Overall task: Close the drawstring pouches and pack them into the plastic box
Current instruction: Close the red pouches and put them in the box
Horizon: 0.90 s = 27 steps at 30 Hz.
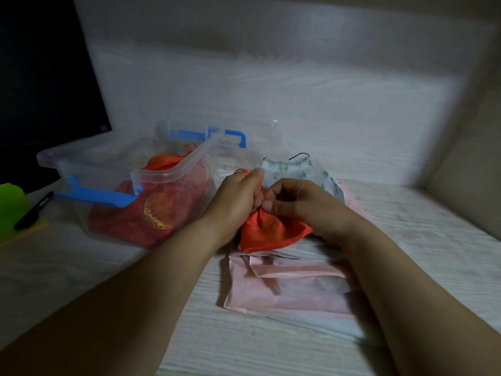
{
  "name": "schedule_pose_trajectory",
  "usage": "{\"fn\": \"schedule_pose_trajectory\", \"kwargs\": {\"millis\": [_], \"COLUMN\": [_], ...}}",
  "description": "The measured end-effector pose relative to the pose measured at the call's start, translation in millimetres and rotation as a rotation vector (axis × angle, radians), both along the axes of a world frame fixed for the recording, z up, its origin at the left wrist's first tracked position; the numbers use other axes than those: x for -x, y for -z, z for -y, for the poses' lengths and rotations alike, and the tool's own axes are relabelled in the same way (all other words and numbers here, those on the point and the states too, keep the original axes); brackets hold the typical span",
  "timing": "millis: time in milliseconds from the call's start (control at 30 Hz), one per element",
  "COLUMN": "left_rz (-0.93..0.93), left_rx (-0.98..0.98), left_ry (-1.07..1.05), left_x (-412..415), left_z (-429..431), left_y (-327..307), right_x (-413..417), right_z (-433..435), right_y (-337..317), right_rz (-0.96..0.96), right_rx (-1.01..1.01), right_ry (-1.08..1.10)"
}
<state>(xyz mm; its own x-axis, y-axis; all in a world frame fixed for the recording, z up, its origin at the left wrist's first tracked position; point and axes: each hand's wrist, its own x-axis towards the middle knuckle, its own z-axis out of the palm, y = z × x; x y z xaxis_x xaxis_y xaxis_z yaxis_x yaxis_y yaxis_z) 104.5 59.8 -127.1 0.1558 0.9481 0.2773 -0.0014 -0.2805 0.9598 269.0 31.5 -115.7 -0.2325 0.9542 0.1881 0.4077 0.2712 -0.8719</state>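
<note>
"Pouch first: where was it?"

"Centre of the frame. The red pouch [273, 234] lay on some flat pink pouches [284, 291] on the desk [244, 348], just right of the plastic box [173, 169]. Its neck was bunched up between both hands."

"And the hands?"

"The left hand [238, 199] was clenched round the red cord [242, 171], drawing it up and away. The right hand [298, 204] had its fingers [273, 207] pinched on the gathered neck. Neither was slack."

"So mid-cinch. What might have spoiled it?"

"I'd say the neck was the weak spot. If the right pinch slipped while the left pulled, the whole pouch would lift instead of closing. A half-drawn mouth could also loosen again once it was dropped in."

"Anything around it?"

"A white pouch [298, 172] with green print sat just behind the hands, with its mouth open. The pink ones underneath could slide or drag along when the red one was lifted. The box already held other red pouches [151, 213], piled towards its near wall. Its clear lid [238, 139] with the blue handle stood behind it."

"Further out?"

"A black marker [34, 210] lay at the left edge, well apart from the work."
</note>
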Motion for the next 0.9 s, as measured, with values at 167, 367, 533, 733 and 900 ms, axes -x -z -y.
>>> {"fn": "schedule_pose_trajectory", "kwargs": {"millis": [167, 367, 533, 733, 900], "left_rz": [-0.052, -0.068, -0.084, -0.051, 0.047], "left_rx": [-0.076, -0.128, -0.151, -0.167, -0.088], "left_ry": [-0.015, -0.011, -0.007, 0.016, 0.036], "left_x": [0.0, -0.4, 2.7, -0.4, -4.5], "left_z": [1.2, 0.6, 4.4, 3.6, 10.9], "left_y": [-0.4, 0.3, -1.2, 0.1, -2.7], "right_x": [0.9, 1.9, 3.1, 9.3, 10.7], "right_z": [-5.5, -3.4, -1.3, -1.7, -4.3], "right_y": [5.1, 3.5, 2.7, 4.8, 2.5], "right_rz": [-0.056, -0.048, 0.032, -0.126, -0.507], "right_rx": [-0.093, -0.097, -0.167, -0.105, 0.07], "right_ry": [0.056, 0.075, 0.073, 0.091, 0.098]}}
